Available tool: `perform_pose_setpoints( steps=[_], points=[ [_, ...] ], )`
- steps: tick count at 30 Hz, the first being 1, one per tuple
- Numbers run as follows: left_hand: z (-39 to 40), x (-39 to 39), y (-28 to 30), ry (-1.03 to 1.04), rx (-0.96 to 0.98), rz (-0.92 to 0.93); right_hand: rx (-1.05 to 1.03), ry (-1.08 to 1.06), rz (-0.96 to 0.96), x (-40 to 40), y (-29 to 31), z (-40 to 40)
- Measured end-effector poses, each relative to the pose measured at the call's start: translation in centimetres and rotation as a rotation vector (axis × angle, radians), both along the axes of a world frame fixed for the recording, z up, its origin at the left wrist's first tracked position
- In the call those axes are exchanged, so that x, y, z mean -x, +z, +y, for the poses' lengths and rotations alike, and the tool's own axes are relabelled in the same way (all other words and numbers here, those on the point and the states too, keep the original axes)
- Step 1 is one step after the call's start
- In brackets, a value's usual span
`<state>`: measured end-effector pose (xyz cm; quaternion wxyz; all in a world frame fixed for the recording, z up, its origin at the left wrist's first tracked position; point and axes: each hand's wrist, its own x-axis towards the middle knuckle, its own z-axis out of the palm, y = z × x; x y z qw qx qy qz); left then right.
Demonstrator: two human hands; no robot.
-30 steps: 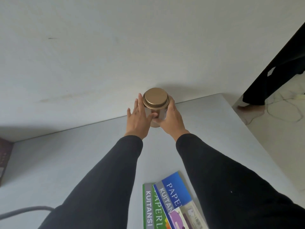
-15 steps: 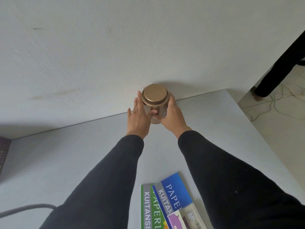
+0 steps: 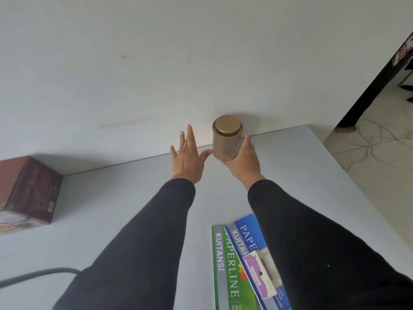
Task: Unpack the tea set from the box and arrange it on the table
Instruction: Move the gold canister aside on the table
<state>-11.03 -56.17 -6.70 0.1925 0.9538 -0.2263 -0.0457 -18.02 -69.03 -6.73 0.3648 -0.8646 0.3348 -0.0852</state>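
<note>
— Two hands by the gold tea canister (image 3: 227, 137); what's hidden?
— Right hand (image 3: 244, 158) covers its base, fingers cupping its side. Canister stands at the table (image 3: 290, 175) rear edge.
— Changes?
— Left hand (image 3: 188, 155) has let go, fingers spread. Brown box (image 3: 29, 193), cropped, has appeared left.

A: tea canister (image 3: 227, 139) status?

B: Gold-brown metal cylinder, round lid seated on top. Upright at the far edge of the table (image 3: 111, 204), just beside the wall.

A: Hands?

B: Right hand (image 3: 243, 159) cups its lower right side, fingers against the base. Left hand (image 3: 187, 156) has fingers spread straight; whether its thumb tip touches the can, can't tell.

A: Box?

B: Dark red-brown box (image 3: 29, 193) on the table's left, well apart from the canister.
</note>
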Motion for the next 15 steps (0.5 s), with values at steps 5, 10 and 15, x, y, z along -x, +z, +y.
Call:
perform_pose_setpoints(
  steps=[5, 10, 15],
  points=[
    [6.7, 1.0, 3.3, 0.034, 0.086, -0.037, 0.049, 0.058, -0.014, 0.9, 3.7, 6.1],
    [17.1, 1.4, 6.2, 0.104, 0.122, -0.099, 0.078, 0.114, -0.094, 0.1, 7.4, 15.3],
    [29.9, 1.8, 7.5, 0.229, 0.136, -0.146, 0.056, 0.212, -0.112, -0.7, 8.7, 27.4]
  ],
)
